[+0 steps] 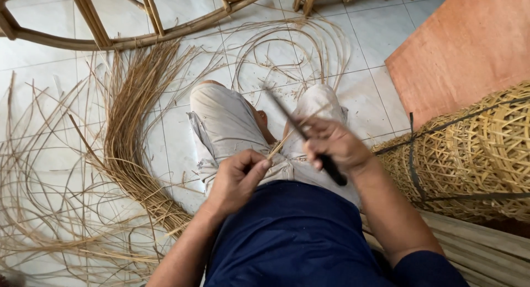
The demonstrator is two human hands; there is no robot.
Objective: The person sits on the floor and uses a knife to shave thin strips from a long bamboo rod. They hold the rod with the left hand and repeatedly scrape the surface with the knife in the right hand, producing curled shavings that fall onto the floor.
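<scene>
We sit with the rattan strip bundle [132, 149] left of our knees [265, 121]; woven basket [475, 154] right; wooden frame [138, 38] beyond.

Thin pale rattan strip [279, 145] slanting over lap; dark-handled knife [307, 138] lies diagonally across it, blade up-left.

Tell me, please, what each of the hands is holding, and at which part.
The right hand holds a knife by its dark handle, blade pointing away. The left hand pinches a thin rattan strip near its lower end, between thumb and fingers.

Right hand [331, 146] grips knife [303, 135]; left hand [237, 179] pinches rattan strip [277, 148].
</scene>
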